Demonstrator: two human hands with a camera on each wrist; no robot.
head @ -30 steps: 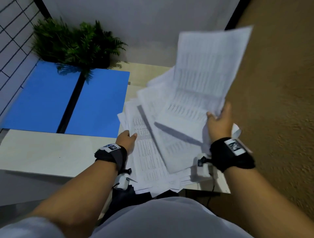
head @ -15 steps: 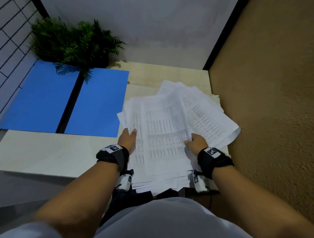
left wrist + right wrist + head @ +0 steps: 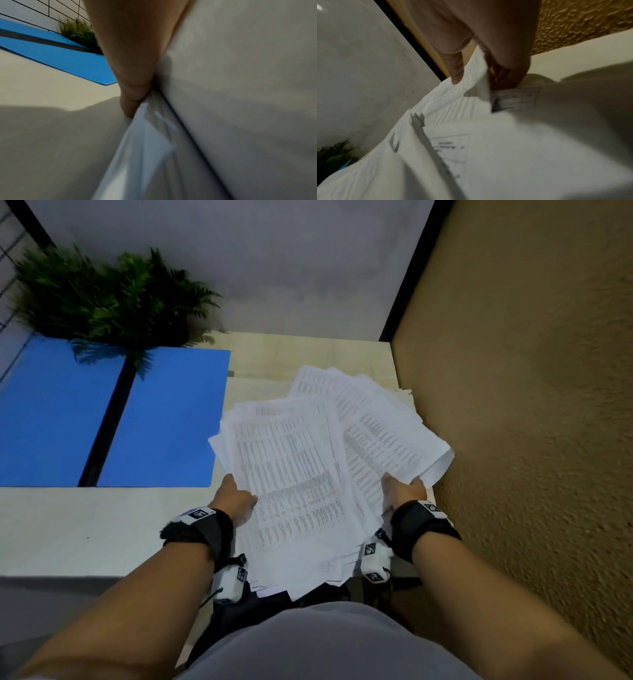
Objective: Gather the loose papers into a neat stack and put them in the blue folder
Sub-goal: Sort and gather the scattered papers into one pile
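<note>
A fanned, uneven pile of white printed papers [image 3: 308,467] lies on the pale desk, near its right end. My left hand [image 3: 236,498] grips the pile's left edge, thumb on top and fingers beneath it [image 3: 135,97]. My right hand [image 3: 404,491] pinches the right-hand sheets [image 3: 471,83], thumb above and fingers curled below. The near ends of the papers hang over the desk's front edge. The blue folder [image 3: 164,422] lies open and flat to the left, with a dark spine down its middle [image 3: 73,60].
A green fern plant [image 3: 113,299] stands behind the folder at the back left. A rough tan wall [image 3: 531,405] rises right beside the papers. Bare desk top [image 3: 85,529] stretches in front of the folder. My grey shirt fills the bottom of the head view.
My right hand brought the raised sheets down onto the pile, then shifted right to take hold of the right-hand sheets. The left hand moved from resting on the papers to gripping their left edge.
</note>
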